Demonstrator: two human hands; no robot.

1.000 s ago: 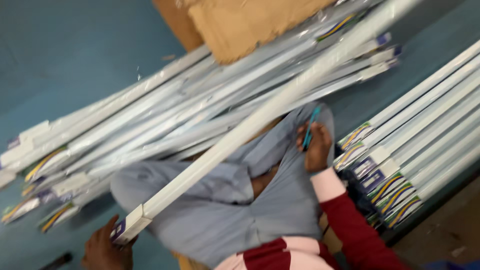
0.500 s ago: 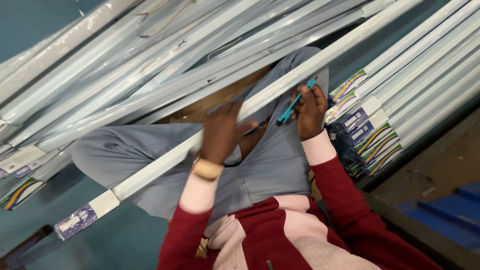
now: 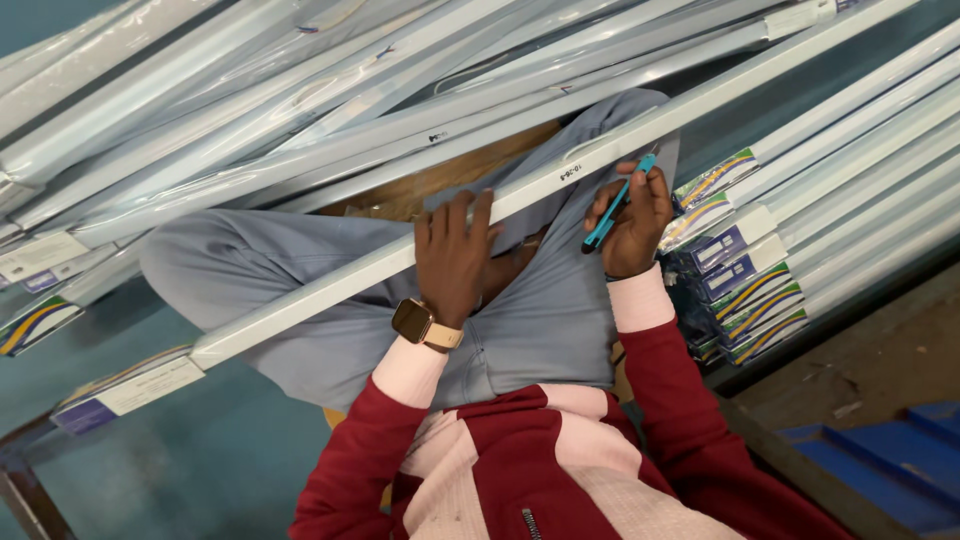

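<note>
**Long white box being steadied across the lap, pen being held at its upper edge**

1 long white carton [image 3: 330, 290] is being held slantwise across the lap, running from the lower left, where its labelled end [image 3: 130, 388] is lying over the teal floor [image 3: 200, 470], up to the top right corner of the view. The left hand [image 3: 455, 255] is being laid over its middle: the fingers [image 3: 452, 212] are being curled over the upper edge and the palm is being pressed to the near face, so the box is being gripped. A square watch [image 3: 412, 320] is being worn on that wrist.

The right hand [image 3: 632, 225] is being kept just below the box's lower edge, a little farther up its length. Its fingers are being closed around a turquoise pen [image 3: 618, 205], whose upper tip is touching or almost touching the carton; which of the 2 cannot be told.

Behind the held box, a loose stack of similar long boxes [image 3: 300, 110] is being shown fanned at slightly different angles, their edges overlapping and filling the upper part of the view. To the right, a tidier row of boxes [image 3: 800, 215] is being shown with striped end labels facing the right hand, just beside it. Little free room is being left on that side and above. Grey trousers [image 3: 270, 270] are being seen beneath the box, with a strip of brown wood [image 3: 450, 180] between knee and stack. Open space is being left mainly at the lower left, over the floor.
</note>
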